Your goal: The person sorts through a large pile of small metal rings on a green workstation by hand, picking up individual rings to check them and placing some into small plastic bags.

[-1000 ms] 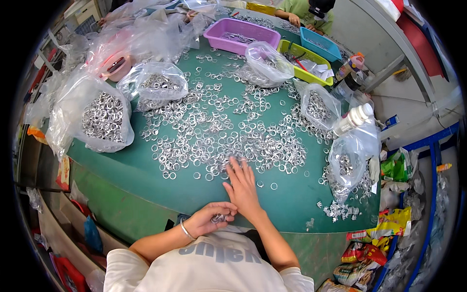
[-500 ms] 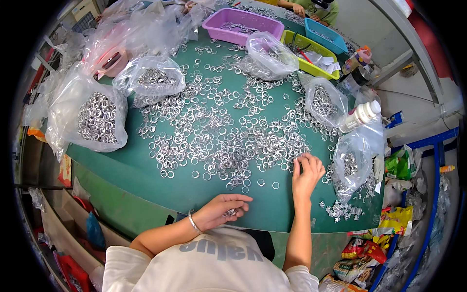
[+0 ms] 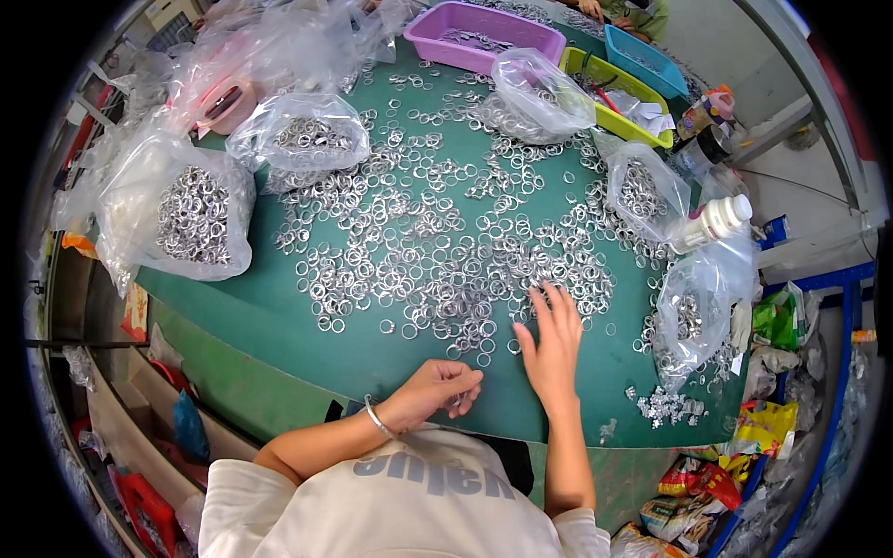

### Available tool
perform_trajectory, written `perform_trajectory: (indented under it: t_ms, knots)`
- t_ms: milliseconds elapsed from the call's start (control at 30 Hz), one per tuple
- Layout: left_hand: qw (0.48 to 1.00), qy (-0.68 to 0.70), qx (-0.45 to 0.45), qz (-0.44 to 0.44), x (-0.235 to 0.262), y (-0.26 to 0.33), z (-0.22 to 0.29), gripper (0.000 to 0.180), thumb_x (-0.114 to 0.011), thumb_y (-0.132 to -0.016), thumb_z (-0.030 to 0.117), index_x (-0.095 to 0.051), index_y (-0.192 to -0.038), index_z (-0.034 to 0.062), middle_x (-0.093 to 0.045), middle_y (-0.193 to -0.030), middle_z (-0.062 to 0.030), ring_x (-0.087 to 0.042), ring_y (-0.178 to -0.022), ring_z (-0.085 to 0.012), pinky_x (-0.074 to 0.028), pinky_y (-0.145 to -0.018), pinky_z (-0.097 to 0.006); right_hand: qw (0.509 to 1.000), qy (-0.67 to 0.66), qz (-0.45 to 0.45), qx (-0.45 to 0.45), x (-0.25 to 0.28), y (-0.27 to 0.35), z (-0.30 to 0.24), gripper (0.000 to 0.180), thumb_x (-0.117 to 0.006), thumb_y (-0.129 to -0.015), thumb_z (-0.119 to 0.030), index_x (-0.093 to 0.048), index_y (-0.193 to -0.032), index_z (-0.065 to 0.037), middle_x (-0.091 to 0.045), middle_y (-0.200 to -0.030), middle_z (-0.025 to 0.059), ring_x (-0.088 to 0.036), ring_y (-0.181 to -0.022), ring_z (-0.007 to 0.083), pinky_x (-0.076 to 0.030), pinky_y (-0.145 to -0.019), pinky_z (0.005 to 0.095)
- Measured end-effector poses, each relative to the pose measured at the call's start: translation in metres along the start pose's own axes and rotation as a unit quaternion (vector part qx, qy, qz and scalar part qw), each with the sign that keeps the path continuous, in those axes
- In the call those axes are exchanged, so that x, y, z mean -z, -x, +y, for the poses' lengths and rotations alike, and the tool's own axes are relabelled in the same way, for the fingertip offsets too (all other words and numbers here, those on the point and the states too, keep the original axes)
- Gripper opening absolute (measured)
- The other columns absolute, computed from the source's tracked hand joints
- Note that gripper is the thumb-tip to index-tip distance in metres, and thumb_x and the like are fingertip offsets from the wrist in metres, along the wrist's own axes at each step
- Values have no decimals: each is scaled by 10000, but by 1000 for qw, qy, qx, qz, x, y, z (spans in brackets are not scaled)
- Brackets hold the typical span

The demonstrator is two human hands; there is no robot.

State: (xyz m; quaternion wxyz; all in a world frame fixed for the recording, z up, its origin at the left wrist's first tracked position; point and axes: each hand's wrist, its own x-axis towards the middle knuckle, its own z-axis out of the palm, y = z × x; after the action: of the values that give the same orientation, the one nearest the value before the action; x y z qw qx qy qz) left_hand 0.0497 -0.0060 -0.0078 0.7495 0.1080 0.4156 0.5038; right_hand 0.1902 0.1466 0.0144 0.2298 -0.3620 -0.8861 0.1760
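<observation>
Silver metal rings point(image 3: 446, 288) lie in a loose, spread pile across the green table. My right hand point(image 3: 552, 349) is open, its fingers stretched over the near edge of the pile, with the fingertips at the rings. Close to my body, at the table's front edge, my left hand point(image 3: 435, 394) is curled closed around a few rings that show between its fingers. Its wrist wears a silver bangle point(image 3: 379, 418). To the right of my right hand, a small heap of shiny metal pieces point(image 3: 665, 406) sits apart from the rings.
Clear plastic bags of rings stand at the left point(image 3: 193, 214), back left point(image 3: 314, 135) and right point(image 3: 693, 316). A purple tub point(image 3: 484, 58), a lime-green tub point(image 3: 621, 116) and a blue tub point(image 3: 646, 63) line the back. A white bottle point(image 3: 712, 223) lies at the right. Another person's hand point(image 3: 591, 9) shows beyond.
My right hand has moved left and a little nearer, and its fingers have gone from pinched to spread. My left hand's fingers have curled in more. The whole view has shifted slightly.
</observation>
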Motion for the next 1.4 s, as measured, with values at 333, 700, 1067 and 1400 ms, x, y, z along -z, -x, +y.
perform_trajectory:
  t_ms: [333, 700, 1067, 1400]
  knots:
    - [657, -634, -326, 245, 6, -13, 66, 205, -657, -833, 138, -666, -1036, 104, -623, -797, -98, -628, -643, -300, -506, -559, -398, 994, -103, -38, -19, 2, 8, 3, 257, -671, -825, -87, -653, -1078, -39, -592, -1209, 105, -491, -1212, 316, -349, -1003, 422]
    - [810, -485, -315, 101, 29, -45, 103, 152, -634, -869, 181, -632, -784, 56, -612, -803, -75, -589, -597, -215, -437, -488, -324, 999, -44, -3, 17, -5, 6, -8, 223, -670, -820, -83, -654, -1037, -37, -574, -1163, 103, -491, -1148, 325, -353, -959, 442]
    - [755, -547, -315, 177, 25, -23, 87, 187, -658, -877, 256, -649, -980, 101, -628, -682, -20, -556, -524, -128, -438, -462, -292, 998, -13, 44, 31, -31, -12, -29, 140, -682, -801, -77, -640, -924, -25, -602, -947, 68, -533, -907, 254, -366, -832, 405]
    - [573, -724, -360, 131, 16, -37, 89, 100, -649, -841, 165, -697, -806, 85, -601, -686, -27, -602, -551, -186, -460, -482, -336, 641, -711, 28, -288, -2, 14, -3, 164, -492, -951, -10, -563, -1098, 8, -623, -967, 111, -618, -797, 192, -481, -629, 271]
